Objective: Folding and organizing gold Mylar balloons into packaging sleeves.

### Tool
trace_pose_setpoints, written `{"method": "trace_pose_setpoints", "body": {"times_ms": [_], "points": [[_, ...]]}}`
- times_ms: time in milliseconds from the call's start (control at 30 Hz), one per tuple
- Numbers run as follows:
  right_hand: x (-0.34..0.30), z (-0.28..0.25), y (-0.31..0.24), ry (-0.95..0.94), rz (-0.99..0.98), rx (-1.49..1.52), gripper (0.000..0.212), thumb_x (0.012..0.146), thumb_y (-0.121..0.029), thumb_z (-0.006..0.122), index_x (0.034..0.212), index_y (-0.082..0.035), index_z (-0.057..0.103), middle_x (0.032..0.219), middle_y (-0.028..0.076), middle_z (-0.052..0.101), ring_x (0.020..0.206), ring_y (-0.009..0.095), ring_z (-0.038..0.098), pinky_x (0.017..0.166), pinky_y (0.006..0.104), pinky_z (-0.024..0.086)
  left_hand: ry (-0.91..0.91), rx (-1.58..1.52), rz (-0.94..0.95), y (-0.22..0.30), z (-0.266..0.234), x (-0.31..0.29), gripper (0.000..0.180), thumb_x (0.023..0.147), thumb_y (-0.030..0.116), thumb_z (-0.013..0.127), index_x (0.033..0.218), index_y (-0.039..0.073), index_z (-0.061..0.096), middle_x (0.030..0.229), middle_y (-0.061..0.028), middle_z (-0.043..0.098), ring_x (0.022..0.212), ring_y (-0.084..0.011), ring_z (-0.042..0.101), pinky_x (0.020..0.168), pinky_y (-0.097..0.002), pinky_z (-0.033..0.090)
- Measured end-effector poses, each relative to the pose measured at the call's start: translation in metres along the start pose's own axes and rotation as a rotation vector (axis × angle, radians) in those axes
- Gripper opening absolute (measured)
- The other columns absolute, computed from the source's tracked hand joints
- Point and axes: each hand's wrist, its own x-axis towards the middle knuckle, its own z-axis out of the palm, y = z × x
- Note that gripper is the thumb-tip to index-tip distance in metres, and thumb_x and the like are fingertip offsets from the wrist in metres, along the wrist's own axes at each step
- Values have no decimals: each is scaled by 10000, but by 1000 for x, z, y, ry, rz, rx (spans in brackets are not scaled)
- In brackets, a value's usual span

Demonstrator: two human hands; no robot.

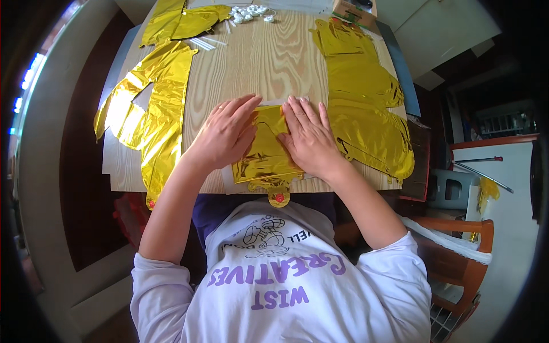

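On the table (pixel 257 71), a foil piece (pixel 266 146) lies at the near edge between left-hand foil (pixel 166 97) and right-hand foil (pixel 360 91), with sticks (pixel 201 43) behind it leftward and a box (pixel 350 12) far right.

On the white shirt (pixel 337 314), bodyward of the left grip (pixel 225 134) and right grip (pixel 310 132), stands large purple lettering (pixel 280 276) in two lines; smaller black lettering (pixel 301 236) flanks a line drawing (pixel 266 237) nearer the grips. The gold foil piece (pixel 267 143) between them bears a red mark (pixel 279 198), unreadably small.
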Motion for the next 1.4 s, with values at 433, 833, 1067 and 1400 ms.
{"method": "trace_pose_setpoints", "body": {"times_ms": [433,833,1067,1400], "points": [[-1,-1,0,-62,7,-20,719,1049,-483,410,1578,-18,269,1651,182,246,1533,345,214,1242,535,78,-82,266,-93,27,1,-11,778,882,436,689,1458,-26,444,1531,-231,421,1474,-382,327,1221,-529,213],[-5,-2,-9,-71,87,45,709,1037,-443,450,1564,2,287,1638,207,263,1521,367,234,1236,563,83,-67,217,-39,34,36,-9,1021,788,593,729,1526,-4,351,1565,-220,381,1476,-380,326,1231,-531,186],[-8,5,-9,-27,51,-16,756,1015,-476,482,1567,0,282,1641,201,258,1519,380,233,1230,578,86,-159,200,-51,12,10,-25,1059,825,672,663,1540,-22,305,1601,-229,310,1516,-379,238,1240,-512,166],[-8,2,-11,-42,41,-40,811,998,-532,492,1574,-8,263,1637,212,255,1511,406,237,1217,601,108,-188,310,-24,0,-1,-45,1166,827,823,511,1563,-43,248,1628,-239,251,1537,-377,190,1247,-508,121]]}}
